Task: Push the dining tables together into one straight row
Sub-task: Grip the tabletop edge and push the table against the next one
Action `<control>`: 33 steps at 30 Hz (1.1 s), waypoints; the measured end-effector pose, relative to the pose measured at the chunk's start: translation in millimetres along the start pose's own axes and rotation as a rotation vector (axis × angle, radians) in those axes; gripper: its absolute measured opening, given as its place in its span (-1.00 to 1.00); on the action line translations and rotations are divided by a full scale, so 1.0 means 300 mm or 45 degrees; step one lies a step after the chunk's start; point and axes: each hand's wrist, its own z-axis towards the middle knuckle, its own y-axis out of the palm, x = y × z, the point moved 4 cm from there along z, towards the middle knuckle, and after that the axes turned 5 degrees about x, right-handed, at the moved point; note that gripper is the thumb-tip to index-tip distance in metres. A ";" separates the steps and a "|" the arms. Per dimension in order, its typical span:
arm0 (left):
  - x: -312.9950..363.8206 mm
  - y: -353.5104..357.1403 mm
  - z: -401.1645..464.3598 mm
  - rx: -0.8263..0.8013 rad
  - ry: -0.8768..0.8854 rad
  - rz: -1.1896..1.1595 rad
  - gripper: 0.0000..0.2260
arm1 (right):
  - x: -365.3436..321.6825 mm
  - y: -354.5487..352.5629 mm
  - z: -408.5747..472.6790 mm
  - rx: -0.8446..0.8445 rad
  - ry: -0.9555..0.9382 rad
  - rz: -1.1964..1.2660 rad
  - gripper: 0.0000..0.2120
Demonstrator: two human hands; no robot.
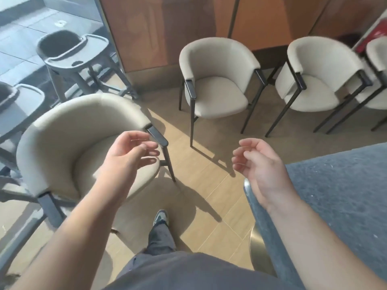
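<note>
While both hands, left (127,151) and right (257,162), hang loosely curled and empty, the push seems unstarted: next, grip the table (343,189) edge at four o'clock.

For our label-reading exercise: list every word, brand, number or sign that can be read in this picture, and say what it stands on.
No text can be read anywhere in this view.
The red and white object at the upper right edge, behind the chairs, shows pale marks, too blurred to read.
The chairs, the grey table and the high chairs show no lettering.
</note>
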 end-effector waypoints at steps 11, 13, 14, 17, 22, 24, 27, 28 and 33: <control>0.081 0.386 0.793 -0.539 -0.041 0.125 -0.80 | -0.170 0.142 0.502 0.432 -0.096 0.075 -0.72; 0.078 0.535 0.864 -0.672 -0.069 0.119 -0.81 | -0.192 0.058 0.545 0.540 -0.106 0.087 -0.72; 0.074 0.615 0.894 -0.734 -0.093 0.107 -0.81 | -0.202 0.003 0.566 0.607 -0.115 0.094 -0.72; 0.062 0.862 0.972 -0.886 -0.112 0.118 -0.84 | -0.209 -0.183 0.629 0.851 -0.097 0.133 -0.71; 0.055 1.249 1.123 -1.064 -0.040 0.255 -0.80 | -0.241 -0.445 0.831 1.052 -0.106 0.197 -0.71; 0.071 1.397 1.181 -1.088 -0.034 0.305 -0.80 | -0.294 -0.523 0.939 1.092 -0.109 0.215 -0.70; 0.088 1.623 1.248 -1.169 -0.011 0.336 -0.80 | -0.386 -0.622 1.104 1.074 -0.150 0.212 -0.70; 0.087 1.687 1.266 -1.183 -0.012 0.348 -0.80 | -0.411 -0.649 1.153 1.068 -0.150 0.203 -0.70; 0.034 1.992 1.312 -1.301 -0.076 0.381 -0.80 | -0.466 -0.786 1.320 1.143 -0.108 0.293 -0.70</control>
